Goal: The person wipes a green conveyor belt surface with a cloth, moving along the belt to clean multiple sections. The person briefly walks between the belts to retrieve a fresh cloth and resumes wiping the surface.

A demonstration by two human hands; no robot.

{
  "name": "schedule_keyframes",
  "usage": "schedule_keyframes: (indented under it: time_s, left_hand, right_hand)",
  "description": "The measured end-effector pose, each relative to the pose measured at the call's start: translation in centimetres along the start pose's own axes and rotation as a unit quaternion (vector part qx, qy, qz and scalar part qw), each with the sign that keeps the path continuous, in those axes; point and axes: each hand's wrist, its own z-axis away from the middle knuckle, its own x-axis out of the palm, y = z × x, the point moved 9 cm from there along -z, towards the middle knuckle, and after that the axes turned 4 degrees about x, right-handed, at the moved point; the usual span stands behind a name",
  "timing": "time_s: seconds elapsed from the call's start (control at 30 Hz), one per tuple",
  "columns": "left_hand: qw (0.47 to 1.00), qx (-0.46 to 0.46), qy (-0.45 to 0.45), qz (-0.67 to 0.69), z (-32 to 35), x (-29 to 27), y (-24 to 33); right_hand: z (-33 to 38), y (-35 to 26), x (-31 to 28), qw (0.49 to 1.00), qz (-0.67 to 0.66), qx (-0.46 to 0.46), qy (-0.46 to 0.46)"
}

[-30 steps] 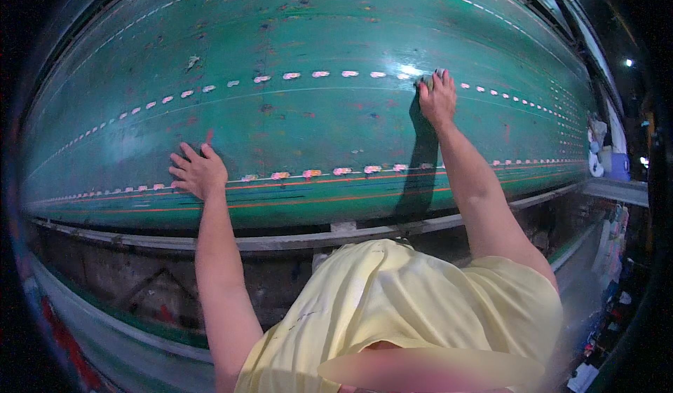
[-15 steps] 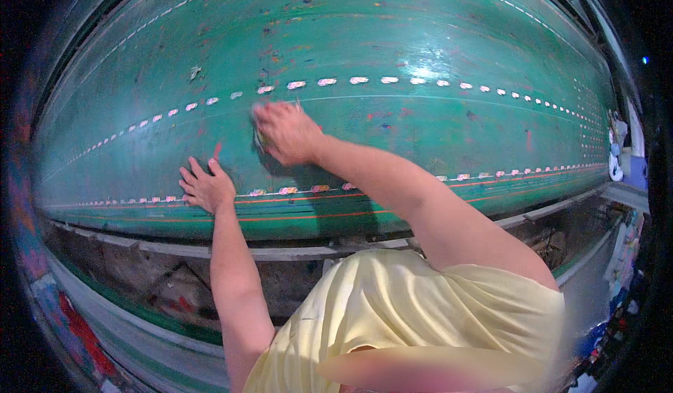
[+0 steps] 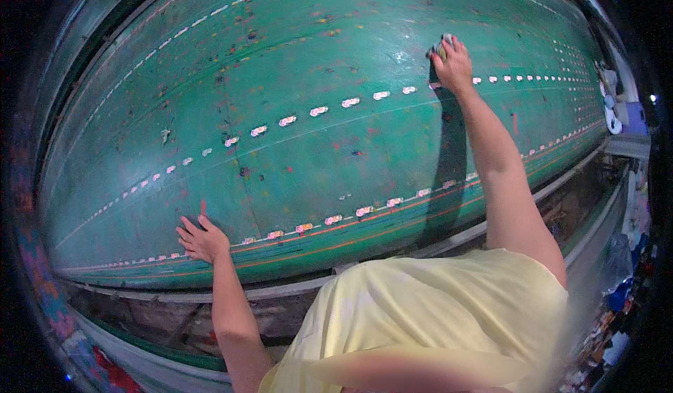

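Observation:
A long green table top (image 3: 294,176), flecked with paint, spreads before me with rows of small white-and-pink labels (image 3: 319,111) along it. Out at the upper right, my right hand (image 3: 454,65) is closed around a crumpled rag (image 3: 442,45) of mottled grey and green, pressed against the green surface just beyond the middle label row. My left hand (image 3: 202,239) rests on the near left part of the surface, fingers spread, with nothing in it, close to the near label row. The underside of the rag is hidden.
Thin orange lines (image 3: 350,237) run along the table's near edge. Below it lies a grey rail (image 3: 287,291) with a dark gap. White and blue objects (image 3: 612,109) stand at the far right end, and cluttered scraps (image 3: 596,344) lie at the lower right.
My right hand has swept with the rag from the centre left to the upper right, its arm now stretched out. My left hand stays at about the same place on the surface.

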Motion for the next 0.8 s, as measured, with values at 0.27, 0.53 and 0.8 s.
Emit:
schedule_keyframes:
  time_s: [0.27, 0.53, 0.8]
  left_hand:
    - [1.000, 0.012, -0.005, 0.018, 1.4, -1.0, 0.3]
    - [0.998, 0.015, 0.014, 0.061, 0.8, -2.0, 1.9]
    - [0.997, -0.010, -0.013, 0.069, 0.9, -2.4, 0.7]
  right_hand:
    - [-2.1, -35.1, 5.2, 0.964, -0.144, -0.225, -0.012]
    - [9.5, -60.8, 2.1, 0.904, -0.218, -0.356, -0.089]
    - [33.9, -48.8, -9.5, 0.734, -0.321, -0.559, -0.212]
